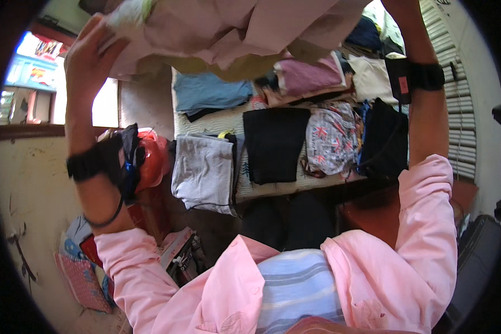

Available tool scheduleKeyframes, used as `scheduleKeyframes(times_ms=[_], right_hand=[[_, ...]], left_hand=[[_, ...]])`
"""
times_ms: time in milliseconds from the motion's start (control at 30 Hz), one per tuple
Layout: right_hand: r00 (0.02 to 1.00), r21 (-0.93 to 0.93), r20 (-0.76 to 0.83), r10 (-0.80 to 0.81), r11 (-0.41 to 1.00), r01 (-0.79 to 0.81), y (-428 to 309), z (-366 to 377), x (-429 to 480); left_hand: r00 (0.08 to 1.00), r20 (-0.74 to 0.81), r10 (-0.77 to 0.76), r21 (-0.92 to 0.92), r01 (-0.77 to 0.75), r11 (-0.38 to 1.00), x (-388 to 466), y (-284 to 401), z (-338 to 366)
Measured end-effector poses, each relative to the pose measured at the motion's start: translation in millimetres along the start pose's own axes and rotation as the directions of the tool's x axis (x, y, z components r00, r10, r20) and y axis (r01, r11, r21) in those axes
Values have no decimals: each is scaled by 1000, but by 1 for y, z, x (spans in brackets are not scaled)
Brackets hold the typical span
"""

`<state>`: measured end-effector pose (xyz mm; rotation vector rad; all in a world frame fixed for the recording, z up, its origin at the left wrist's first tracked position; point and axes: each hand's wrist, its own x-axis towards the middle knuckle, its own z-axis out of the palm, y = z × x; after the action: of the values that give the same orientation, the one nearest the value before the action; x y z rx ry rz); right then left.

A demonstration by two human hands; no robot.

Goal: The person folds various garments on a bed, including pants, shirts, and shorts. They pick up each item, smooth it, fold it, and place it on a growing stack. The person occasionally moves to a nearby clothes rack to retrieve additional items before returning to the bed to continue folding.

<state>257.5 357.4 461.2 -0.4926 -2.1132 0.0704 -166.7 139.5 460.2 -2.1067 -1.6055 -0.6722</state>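
A pale pinkish cloth [200,29] is held up in the air across the top of the view, its lower edge hanging in creases. My left hand [89,54] grips its left end, thumb and fingers on the fabric. At the top right, my right hand [396,10] is mostly cut off by the frame, close to the cloth's right end; its fingers are out of sight. Below the cloth lie a folded grey garment [204,167], a folded black garment [275,146] and a printed flag-pattern garment [332,137]. A dark garment [386,142] lies to their right.
The garments rest on a pale quilted bed surface [267,193]. Farther back are a blue folded garment [213,91], a mauve one [311,75] and a cream one [371,77]. A red plastic container [152,158] stands left; a slatted wall [463,112] is at right.
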Motion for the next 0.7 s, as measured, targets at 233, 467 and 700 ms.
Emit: scheduleKeyframes(times_ms=[233,467,700], right_hand=[[873,148,478,94,971,-186,-4,6,-168],[273,-140,925,266,903,-407,-56,98,-420],[452,-191,723,522,780,-596,-37,181,-442]], left_hand=[[891,428,150,-217,-60,974,-112,79,67],[488,858,161,-281,182,942,-285,187,195],[498,683,-534,-41,757,652,-312,188,283]])
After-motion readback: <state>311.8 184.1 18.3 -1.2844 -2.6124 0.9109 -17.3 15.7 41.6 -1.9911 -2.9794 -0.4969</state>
